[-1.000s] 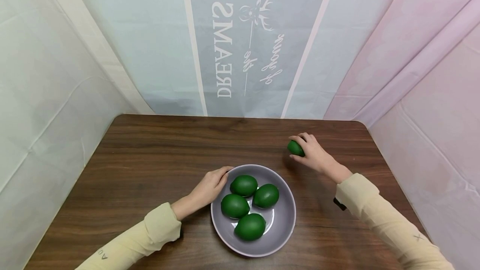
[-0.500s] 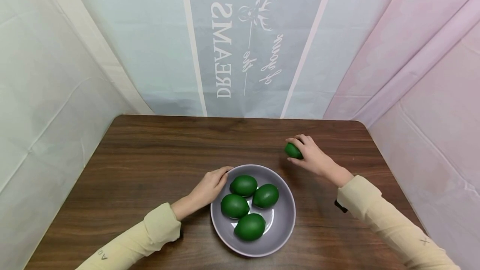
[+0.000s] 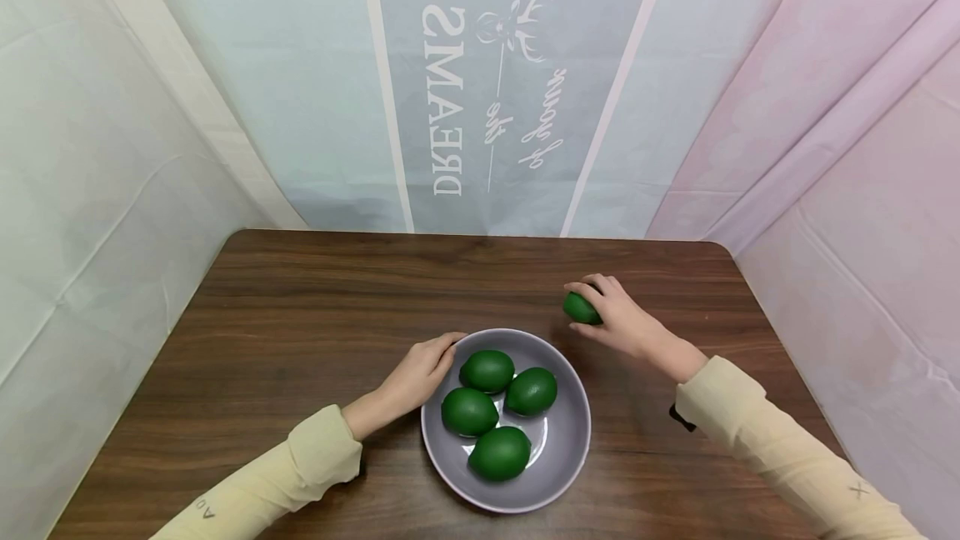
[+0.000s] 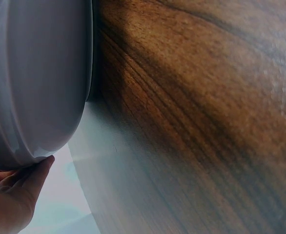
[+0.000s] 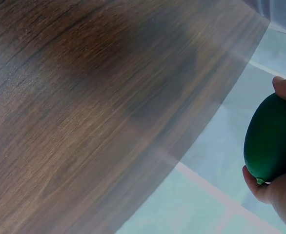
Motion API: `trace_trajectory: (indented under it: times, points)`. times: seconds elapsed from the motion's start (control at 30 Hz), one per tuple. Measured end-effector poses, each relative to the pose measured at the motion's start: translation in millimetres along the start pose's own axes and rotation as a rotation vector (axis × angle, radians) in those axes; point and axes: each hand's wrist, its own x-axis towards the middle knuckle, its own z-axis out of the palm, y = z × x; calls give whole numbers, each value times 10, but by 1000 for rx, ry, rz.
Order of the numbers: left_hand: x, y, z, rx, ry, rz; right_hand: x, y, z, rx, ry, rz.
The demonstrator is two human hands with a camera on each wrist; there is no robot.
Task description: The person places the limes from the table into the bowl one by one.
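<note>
A grey bowl (image 3: 562,465) with a pale rim stands on the dark wooden table, and several green limes (image 3: 501,453) lie inside it. My left hand (image 3: 412,377) holds the bowl's left side at the rim; in the left wrist view its fingertips (image 4: 44,166) meet the outer wall just below the edge. Up and to the right of the bowl, my right hand (image 3: 618,317) grips one more lime (image 3: 581,308) from above, thumb on the near side and fingers on the far side. The right wrist view shows this lime (image 5: 270,139) raised above the table, its stem end pointing down.
The wooden table (image 3: 360,282) has rounded back corners. A cloth backdrop (image 3: 322,107) with white lettering rises behind it, and pale cloth walls (image 3: 885,273) close in both sides.
My right hand has moved slightly left and nearer the bowl, carrying the lime. The left hand, the bowl and the limes inside have stayed in place.
</note>
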Motion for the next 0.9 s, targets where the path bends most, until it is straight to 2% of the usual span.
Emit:
trace_trajectory:
  times: [0.5,0.9]
  points:
    - [4,8,-2,-1,-2,-8,-60,-119,-36,6,4,-28]
    - [3,15,-7,-3,-6,-14,-105,-267,-73,30,21,-100]
